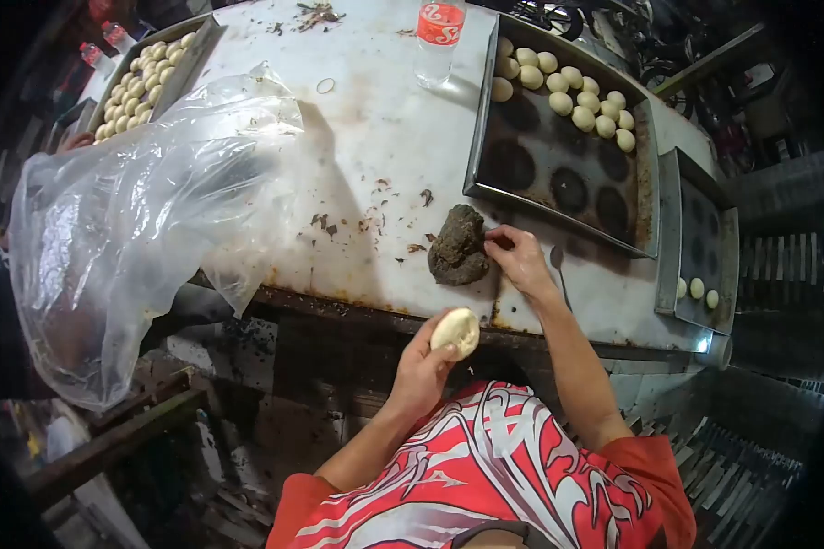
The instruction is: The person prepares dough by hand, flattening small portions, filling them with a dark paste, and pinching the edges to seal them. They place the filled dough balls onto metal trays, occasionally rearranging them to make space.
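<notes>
Held up just past the table's front edge is a pale round of dough (456, 334) with a hollow pressed in its middle. My left hand (419, 371) is closed around its left and lower rim, thumb on the face. A dark brown, rough lump of paste (460, 245) lies on the white tabletop. Against its right side my right hand (520, 260) has thumb and fingers pinched together, touching the paste; how much is between the fingertips is hidden. Just right of this hand lies a spoon (557, 258), partly covered by the wrist.
A large metal tray (572, 220) at the upper right holds several dough balls (584, 101); a smaller tray (696, 316) stands beside it. Clear plastic sheeting (156, 201) hangs over the left edge, near another full tray (188, 69). A bottle (438, 46) stands behind. Another person's hand (78, 140) shows far left.
</notes>
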Tool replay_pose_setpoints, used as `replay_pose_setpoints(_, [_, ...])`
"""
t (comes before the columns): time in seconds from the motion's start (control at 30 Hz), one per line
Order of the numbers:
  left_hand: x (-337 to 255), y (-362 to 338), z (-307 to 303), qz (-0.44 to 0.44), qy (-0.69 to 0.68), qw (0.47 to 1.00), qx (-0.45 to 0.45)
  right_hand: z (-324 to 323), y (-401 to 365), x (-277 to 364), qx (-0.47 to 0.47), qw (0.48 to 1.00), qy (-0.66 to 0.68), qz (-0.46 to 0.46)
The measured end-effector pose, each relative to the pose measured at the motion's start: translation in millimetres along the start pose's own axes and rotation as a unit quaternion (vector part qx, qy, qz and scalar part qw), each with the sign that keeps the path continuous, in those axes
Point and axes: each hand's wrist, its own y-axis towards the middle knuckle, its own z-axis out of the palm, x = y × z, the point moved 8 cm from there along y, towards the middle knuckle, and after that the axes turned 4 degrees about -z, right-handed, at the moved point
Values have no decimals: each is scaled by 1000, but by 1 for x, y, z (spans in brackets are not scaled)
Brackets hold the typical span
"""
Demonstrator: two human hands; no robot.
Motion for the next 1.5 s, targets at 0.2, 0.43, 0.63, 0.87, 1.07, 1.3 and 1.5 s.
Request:
replay_pose_setpoints(0.2, [0, 11, 19, 82, -175, 978, 79, -12, -38, -10, 194, 946, 204, 159])
replay_pose_setpoints(0.43, [54, 26, 68, 135, -20, 991, -12, -82, -71, 30, 60, 986, 112, -111])
replay_pose_setpoints(0.63, [110, -1, 64, 210, -61, 967, -129, -45, -49, 25, 21, 934, -127, -334])
replay_pose_setpoints(0.87, [82, -48, 12, 316, -138, 919, -191, -9, -35, 18, -1, 934, -104, -342])
replay_pose_setpoints(1.07, [29, -30, -14, 247, -98, 954, -142, -5, -19, 10, -32, 931, -75, -357])
replay_pose_setpoints(1.3, [-22, 0, 12, 121, -14, 992, -16, 0, -28, -7, 140, 879, 445, 96])
replay_pose_setpoints(1.5, [-17, 14, 23, 56, -16, 998, 34, -29, -24, 5, -43, 994, 97, -30])
